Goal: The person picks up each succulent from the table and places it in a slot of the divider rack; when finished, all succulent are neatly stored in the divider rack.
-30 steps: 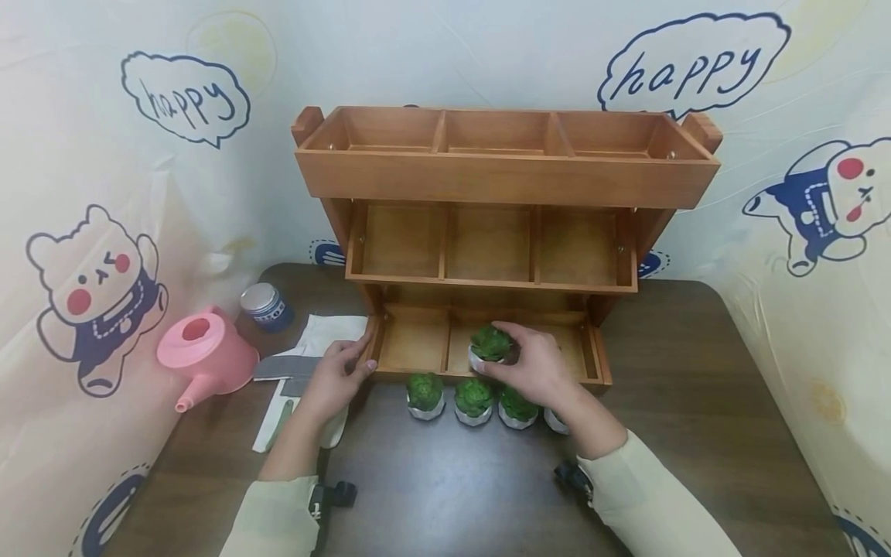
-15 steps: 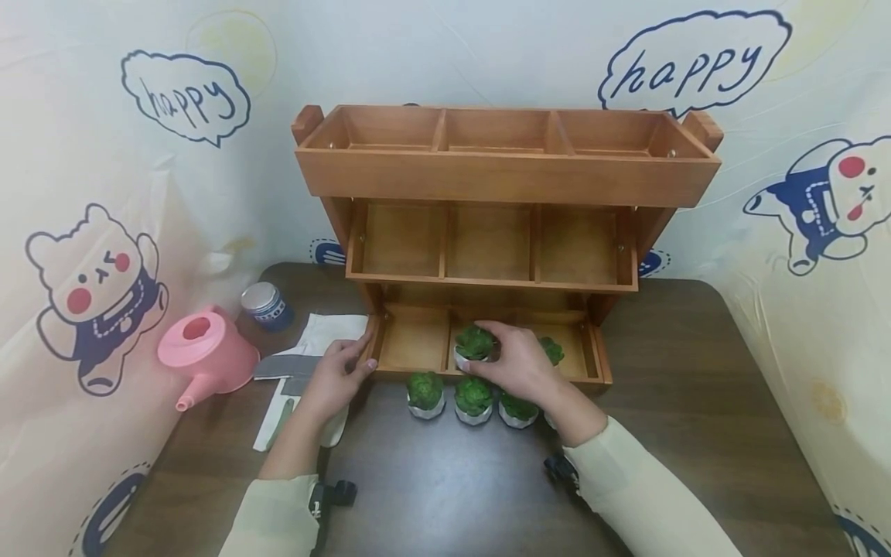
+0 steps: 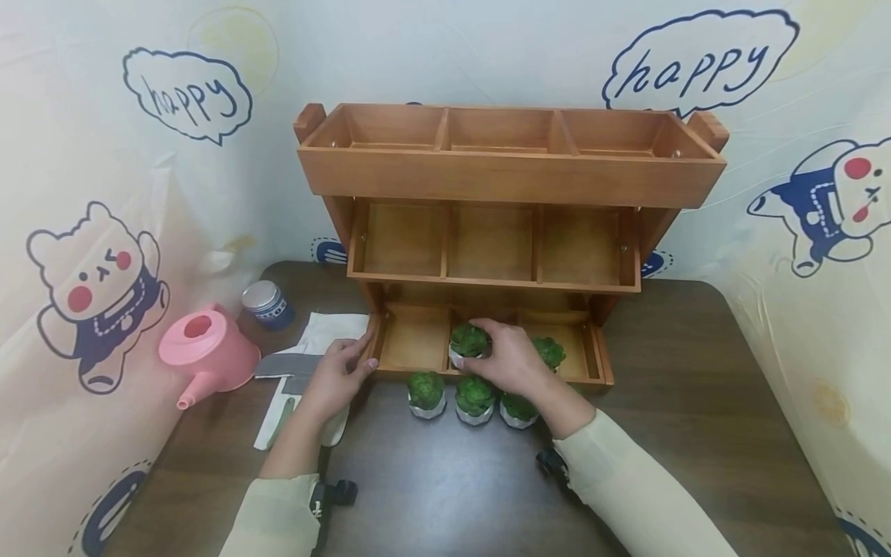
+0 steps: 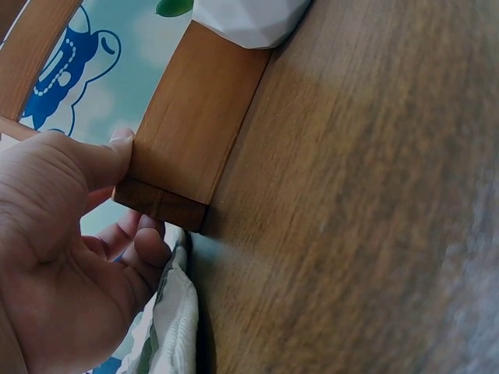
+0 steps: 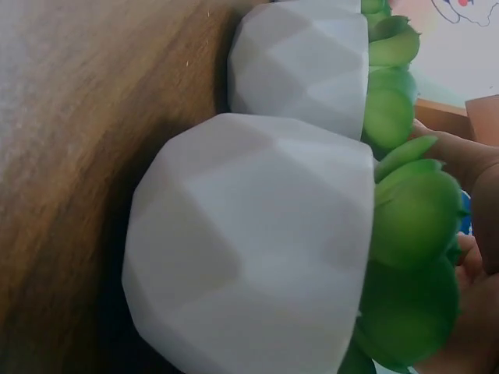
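Note:
My right hand [image 3: 508,357] holds a small potted succulent [image 3: 469,340] in the middle compartment of the bottom tier, close to its left divider. My left hand [image 3: 337,379] grips the left end of that tier on the brown wooden plant stand [image 3: 508,179]; in the left wrist view its thumb lies against the front board [image 4: 195,117], fingers curled at the end. Another succulent [image 3: 550,352] sits in the right compartment. Several more stand in a row before the stand, including a left one [image 3: 425,391]. Close in the right wrist view is a white faceted pot [image 5: 257,241].
A pink watering can [image 3: 209,352] and a blue jar with a silvery lid [image 3: 267,306] stand on the left of the dark wooden table [image 3: 696,402]. White and grey gloves or cloths [image 3: 327,333] lie beside the left forearm. A printed curtain [image 3: 445,54] hangs behind.
My right hand has moved left with the succulent, within the middle compartment. The succulent in the right compartment has come into view, while the row's rightmost pot is now hidden behind my forearm.

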The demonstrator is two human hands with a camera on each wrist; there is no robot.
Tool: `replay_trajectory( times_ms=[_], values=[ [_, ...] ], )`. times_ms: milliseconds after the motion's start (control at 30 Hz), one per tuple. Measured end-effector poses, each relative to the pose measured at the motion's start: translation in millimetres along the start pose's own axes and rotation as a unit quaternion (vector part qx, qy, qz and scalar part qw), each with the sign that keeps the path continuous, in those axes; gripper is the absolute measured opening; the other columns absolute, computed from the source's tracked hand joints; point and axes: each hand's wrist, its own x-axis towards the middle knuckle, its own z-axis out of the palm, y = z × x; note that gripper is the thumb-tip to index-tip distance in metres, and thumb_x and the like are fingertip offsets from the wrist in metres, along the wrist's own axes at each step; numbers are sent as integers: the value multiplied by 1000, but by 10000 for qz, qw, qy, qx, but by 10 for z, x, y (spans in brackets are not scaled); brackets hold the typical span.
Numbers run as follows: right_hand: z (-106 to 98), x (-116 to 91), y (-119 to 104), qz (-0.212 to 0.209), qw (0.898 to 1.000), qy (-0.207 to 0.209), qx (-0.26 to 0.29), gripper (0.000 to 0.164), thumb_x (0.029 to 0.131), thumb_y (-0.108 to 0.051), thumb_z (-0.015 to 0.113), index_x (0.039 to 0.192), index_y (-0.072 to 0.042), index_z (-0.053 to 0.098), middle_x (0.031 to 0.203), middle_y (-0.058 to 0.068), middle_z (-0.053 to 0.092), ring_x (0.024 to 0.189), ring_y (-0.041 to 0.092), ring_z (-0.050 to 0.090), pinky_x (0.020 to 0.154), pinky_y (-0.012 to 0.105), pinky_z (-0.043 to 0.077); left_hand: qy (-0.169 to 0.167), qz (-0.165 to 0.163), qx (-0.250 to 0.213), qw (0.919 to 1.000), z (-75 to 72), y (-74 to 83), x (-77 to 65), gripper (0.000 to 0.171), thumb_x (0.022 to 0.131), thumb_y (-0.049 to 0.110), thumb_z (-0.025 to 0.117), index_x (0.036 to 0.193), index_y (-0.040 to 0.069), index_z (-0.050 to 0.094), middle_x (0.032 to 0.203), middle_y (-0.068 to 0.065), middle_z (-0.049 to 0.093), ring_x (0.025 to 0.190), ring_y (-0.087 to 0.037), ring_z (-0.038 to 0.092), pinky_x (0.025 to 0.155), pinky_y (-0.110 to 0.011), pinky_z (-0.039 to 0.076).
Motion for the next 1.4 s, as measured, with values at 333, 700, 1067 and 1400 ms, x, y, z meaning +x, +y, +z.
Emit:
replay_trajectory(
  times_ms=[333,700,1067,1400],
  values=[
    [69,80,38,83,9994,-284,-176,74,83,-41,87,143,-8,59,130,14,69,114,28,66,97,46,54,-55,-79,-7,10000,-2,-12,14,60,103,29,68,158,20,46,135,-16,51,120,-35,53,104,-57,44],
    [103,102,95,-2,9956,-831,-435,72,90,-41,81,147,-7,55,136,16,65,119,30,65,100,47,53,-31,-101,32,9999,-4,-5,5,60,103,29,67,158,20,46,135,-16,51,120,-35,54,104,-57,44],
    [51,77,164,-98,9943,-1030,-240,75,91,-38,81,152,-8,50,87,4,66,66,15,57,67,38,51,-12,-162,24,9999,11,17,3,59,103,31,67,158,21,46,136,-17,50,119,-36,54,104,-58,45],
    [-57,-43,157,-59,9960,-813,369,71,91,-34,81,152,-11,52,141,15,62,116,29,69,95,44,57,-65,-226,24,9997,-5,39,-6,59,104,30,66,158,21,45,137,-16,49,122,-36,53,105,-58,43]
  ],
)
